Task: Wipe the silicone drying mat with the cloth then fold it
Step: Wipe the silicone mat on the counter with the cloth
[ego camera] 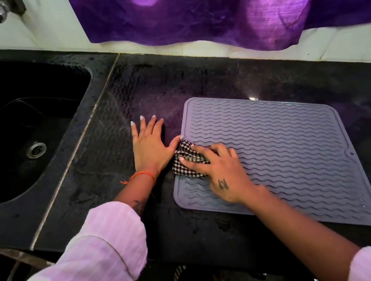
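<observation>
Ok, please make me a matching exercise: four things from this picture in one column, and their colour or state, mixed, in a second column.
Things:
1. left hand
2. right hand
3. drying mat
4. curtain

States:
A. purple, hanging above the counter
B. grey, lying flat and unfolded
C. flat on the black counter, beside the mat
D. pressing the checked cloth on the mat

Pairs: 1-C, 2-D, 3-B, 4-A

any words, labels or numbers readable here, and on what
None can be read.
Right hand: a small dark tattoo mark on its back, too small and blurred to read.
Left forearm: another dark tattoo near the sleeve, unreadable.
Mat, cloth: only patterns, no text.
</observation>
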The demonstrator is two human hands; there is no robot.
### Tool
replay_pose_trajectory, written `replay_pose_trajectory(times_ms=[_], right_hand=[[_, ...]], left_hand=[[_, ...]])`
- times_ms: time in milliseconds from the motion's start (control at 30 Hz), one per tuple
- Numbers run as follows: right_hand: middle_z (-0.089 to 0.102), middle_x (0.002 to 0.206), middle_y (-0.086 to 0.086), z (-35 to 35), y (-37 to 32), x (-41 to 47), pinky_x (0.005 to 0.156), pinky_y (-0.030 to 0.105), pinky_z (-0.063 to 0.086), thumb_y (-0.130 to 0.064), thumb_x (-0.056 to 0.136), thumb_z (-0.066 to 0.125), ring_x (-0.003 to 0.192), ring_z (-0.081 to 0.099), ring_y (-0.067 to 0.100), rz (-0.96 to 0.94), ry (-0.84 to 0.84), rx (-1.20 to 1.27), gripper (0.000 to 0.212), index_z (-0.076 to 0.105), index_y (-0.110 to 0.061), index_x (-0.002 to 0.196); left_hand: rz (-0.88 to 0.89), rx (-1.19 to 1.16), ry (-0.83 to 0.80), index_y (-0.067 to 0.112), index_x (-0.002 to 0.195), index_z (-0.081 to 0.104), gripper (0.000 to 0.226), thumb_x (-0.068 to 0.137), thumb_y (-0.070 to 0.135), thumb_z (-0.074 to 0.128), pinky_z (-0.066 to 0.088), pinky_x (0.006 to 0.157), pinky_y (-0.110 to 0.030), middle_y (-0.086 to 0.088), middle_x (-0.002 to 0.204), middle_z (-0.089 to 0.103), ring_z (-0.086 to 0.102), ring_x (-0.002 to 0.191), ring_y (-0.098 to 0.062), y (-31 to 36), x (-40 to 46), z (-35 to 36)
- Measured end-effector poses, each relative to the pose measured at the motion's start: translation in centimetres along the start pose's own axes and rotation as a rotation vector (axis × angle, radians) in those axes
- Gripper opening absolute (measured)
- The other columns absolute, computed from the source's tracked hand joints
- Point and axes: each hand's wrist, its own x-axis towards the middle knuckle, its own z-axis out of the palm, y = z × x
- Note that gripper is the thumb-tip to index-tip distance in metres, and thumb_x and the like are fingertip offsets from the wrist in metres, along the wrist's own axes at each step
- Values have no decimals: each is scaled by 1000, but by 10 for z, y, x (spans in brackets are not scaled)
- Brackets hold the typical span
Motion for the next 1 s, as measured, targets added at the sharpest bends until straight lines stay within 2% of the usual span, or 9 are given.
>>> replay_pose_trajectory(times_ms=[133, 300, 433, 633, 733, 800, 900, 1000], right_hand=[[19, 154, -10, -17, 6, 11, 97, 39, 26, -12, 87, 49, 123, 27, 21, 7, -91, 58, 68, 29, -54, 138], [19, 155, -3, 5, -16, -18, 97, 44, 24, -7, 83, 48, 127, 28, 30, -21, 14, 19, 75, 27, -50, 141], [17, 155, -7, -4, -7, -9, 96, 41, 23, -7, 83, 47, 127, 24, 25, -35, -41, 32, 77, 25, -53, 140], [34, 149, -5, 11, -14, -24, 86, 41, 28, -13, 73, 33, 119, 37, 28, -39, -9, 76, 74, 36, -52, 135], [27, 151, -10, 2, -8, -17, 90, 38, 23, -8, 80, 47, 121, 30, 23, -75, -30, 94, 72, 35, -55, 134], [34, 148, -9, 7, -10, -27, 90, 40, 27, -5, 77, 52, 116, 33, 23, -92, 22, 127, 73, 40, -52, 133], [42, 144, -6, 18, -18, -38, 84, 43, 34, -8, 70, 47, 114, 41, 28, -85, 50, 92, 75, 42, -52, 131], [36, 147, -10, 9, -15, -30, 87, 40, 27, -6, 75, 45, 117, 35, 26, -102, 25, 89, 75, 40, -55, 131]], left_hand=[[-2, 0, 3, 13, 137, 47, 79, 80, 68, 40, -9, 117, -39, -7, 148, 40, 17, 144, -27, 1, 1, 0], [3, -16, 23, 12, 134, 49, 77, 80, 67, 45, -9, 116, -39, -8, 146, 42, 19, 143, -28, 0, 0, 1], [5, -2, 16, 12, 134, 49, 77, 81, 67, 44, -8, 116, -39, -8, 146, 42, 19, 143, -29, 1, 0, -1], [0, 8, 18, 12, 135, 49, 77, 81, 67, 43, -9, 116, -39, -8, 147, 41, 18, 144, -28, 0, 0, 0], [-3, 17, 12, 12, 135, 49, 79, 80, 69, 40, -10, 116, -38, -8, 147, 41, 18, 144, -28, 1, -1, -1], [-4, 22, 11, 12, 135, 49, 80, 80, 70, 39, -11, 115, -38, -8, 147, 41, 18, 144, -28, 1, -2, -1], [-1, 25, 10, 12, 135, 49, 80, 80, 70, 39, -10, 116, -39, -9, 146, 41, 18, 143, -29, 1, -1, 0], [1, 32, 3, 11, 135, 49, 80, 80, 69, 38, -8, 116, -40, -9, 146, 41, 19, 143, -29, 2, -1, -2]])
